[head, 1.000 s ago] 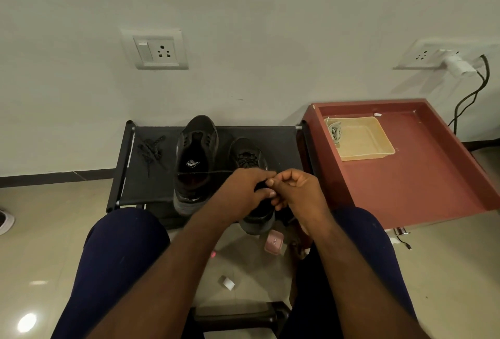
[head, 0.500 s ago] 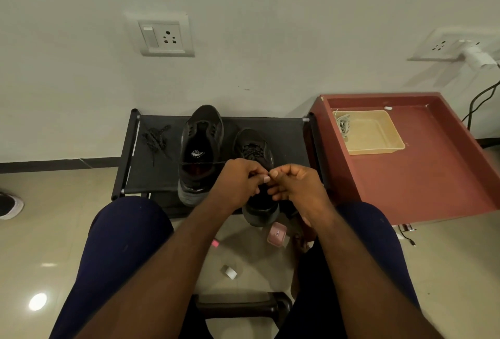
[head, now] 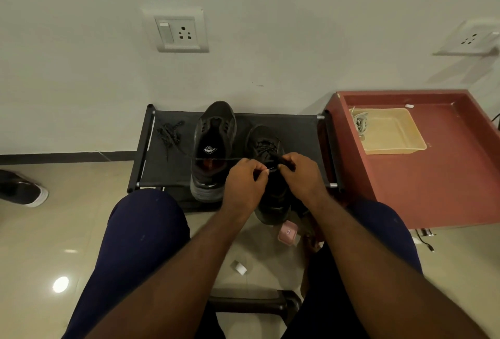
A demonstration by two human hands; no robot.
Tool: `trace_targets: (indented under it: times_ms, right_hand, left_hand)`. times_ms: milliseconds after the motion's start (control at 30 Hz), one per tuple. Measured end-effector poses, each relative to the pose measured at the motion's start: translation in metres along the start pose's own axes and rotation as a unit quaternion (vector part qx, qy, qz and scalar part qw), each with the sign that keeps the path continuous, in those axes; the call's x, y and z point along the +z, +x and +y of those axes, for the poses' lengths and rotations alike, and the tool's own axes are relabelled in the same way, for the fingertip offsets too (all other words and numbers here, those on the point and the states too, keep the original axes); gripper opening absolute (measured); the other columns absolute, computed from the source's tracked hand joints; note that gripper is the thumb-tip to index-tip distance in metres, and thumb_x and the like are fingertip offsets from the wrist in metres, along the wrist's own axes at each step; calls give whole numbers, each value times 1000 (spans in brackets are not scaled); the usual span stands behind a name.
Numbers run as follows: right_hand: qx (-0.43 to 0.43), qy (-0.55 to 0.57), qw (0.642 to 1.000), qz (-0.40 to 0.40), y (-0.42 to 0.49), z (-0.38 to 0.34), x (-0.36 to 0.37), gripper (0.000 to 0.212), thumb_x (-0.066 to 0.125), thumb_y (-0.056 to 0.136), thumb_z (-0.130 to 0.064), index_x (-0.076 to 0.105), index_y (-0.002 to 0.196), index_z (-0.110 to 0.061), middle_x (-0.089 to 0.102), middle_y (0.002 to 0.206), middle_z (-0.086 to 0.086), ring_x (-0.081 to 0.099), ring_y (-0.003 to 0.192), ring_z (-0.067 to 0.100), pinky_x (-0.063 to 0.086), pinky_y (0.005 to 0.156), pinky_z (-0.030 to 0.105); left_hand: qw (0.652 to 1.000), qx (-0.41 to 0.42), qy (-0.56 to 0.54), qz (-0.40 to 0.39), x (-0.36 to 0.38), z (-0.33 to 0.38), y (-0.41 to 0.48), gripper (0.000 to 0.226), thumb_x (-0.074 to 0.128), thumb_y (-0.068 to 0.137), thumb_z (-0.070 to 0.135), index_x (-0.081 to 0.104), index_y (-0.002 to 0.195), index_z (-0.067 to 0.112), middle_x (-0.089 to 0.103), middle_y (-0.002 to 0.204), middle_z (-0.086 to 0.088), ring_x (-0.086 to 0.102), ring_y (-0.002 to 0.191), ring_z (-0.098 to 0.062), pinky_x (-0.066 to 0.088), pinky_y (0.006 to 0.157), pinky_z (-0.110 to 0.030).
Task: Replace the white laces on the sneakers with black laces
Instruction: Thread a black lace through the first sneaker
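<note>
Two dark sneakers stand on a low black rack [head: 300, 133]. The left sneaker [head: 213, 146] has no lace and its opening shows. The right sneaker [head: 270, 176] carries a black lace [head: 216, 159], one end stretching taut to the left across the other shoe. My left hand [head: 244, 186] and my right hand [head: 303, 176] meet over the right sneaker, each pinching the lace between fingertips. A spare black lace [head: 170, 133] lies bundled at the rack's left end. White laces [head: 361, 122] sit in a beige tray [head: 392, 133].
The beige tray rests on a red boxed table [head: 433, 182] right of the rack. On the tiled floor lie a pink item [head: 288, 233], a small white piece [head: 239, 268] and a cable [head: 426, 241]. Another shoe [head: 23, 188] sits far left. Wall sockets [head: 178, 31] are above.
The view shifted so everything sits further right. Both hands stay together over the right sneaker, fingers working the lace; the taut strand to the left persists.
</note>
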State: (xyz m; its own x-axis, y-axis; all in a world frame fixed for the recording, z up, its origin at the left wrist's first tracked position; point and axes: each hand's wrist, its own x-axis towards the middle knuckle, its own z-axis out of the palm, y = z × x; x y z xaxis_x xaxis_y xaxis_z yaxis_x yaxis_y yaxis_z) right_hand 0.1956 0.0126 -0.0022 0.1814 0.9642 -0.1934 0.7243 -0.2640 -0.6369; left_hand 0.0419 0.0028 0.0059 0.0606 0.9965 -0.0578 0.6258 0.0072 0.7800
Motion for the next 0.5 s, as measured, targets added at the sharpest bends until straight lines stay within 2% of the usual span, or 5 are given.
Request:
trace_targets:
  times_ms: [133,267,367,433,500]
  right_hand:
    - [46,79,996,-3,-8,6,-3,16,72,90,-17,73,105,-14,74,95,-2,70,89,11,59,85,37]
    - [84,170,982,-4,-24,6,-3,13,73,89,-7,70,102,-9,75,92,5,73,87,18,61,79,34]
    - [117,249,961,-26,-31,3,-7,16,70,90,-1,67,105,-3,74,96,13,73,91,25,60,76,31]
    - [122,264,956,-36,-33,3,-9,16,70,90,-2,67,106,-3,74,97,13,73,91,24,60,74,30]
    - [122,270,954,-46,-35,1,-11,15,68,92,-2,68,106,-6,74,96,9,72,85,17,57,67,23]
  left_hand:
    - [999,32,18,31,9,5,-6,11,69,90,21,73,96,13,55,92,6,57,86,-12,46,76,-24]
    - [998,22,35,37,16,11,-10,14,67,91,23,74,97,12,59,92,2,52,75,-6,38,68,-18]
    - [999,9,47,25,18,13,-10,13,67,90,25,73,92,14,57,89,4,56,76,-11,44,67,-25]
    - [999,2,53,12,18,15,-10,11,67,88,26,71,88,16,58,89,3,58,79,-14,49,70,-31]
    - [998,2,67,5,18,16,-11,9,67,87,26,67,84,18,56,87,4,57,79,-14,48,68,-30]
